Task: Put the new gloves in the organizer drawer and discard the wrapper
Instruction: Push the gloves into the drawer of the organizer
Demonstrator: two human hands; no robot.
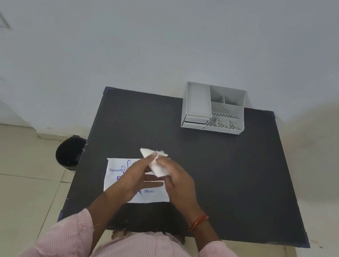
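A flat white wrapper point(152, 197) printed in blue with "DISPOSABLE" and "100 PIECES" lies on the black table point(235, 173) near its front. Just above it, both hands hold a folded white bundle of gloves point(158, 167). My left hand point(133, 178) pinches the bundle's upper end with thumb and forefinger, its other fingers spread over the wrapper. My right hand point(175, 177) grips the bundle from the right. The grey organizer point(213, 108) stands at the table's far edge, its two small drawers point(194, 121) at the lower left front, both pushed in.
A black waste bin point(69, 152) stands on the tiled floor just left of the table. A white wall runs behind the table. The organizer's open compartments hold nothing visible.
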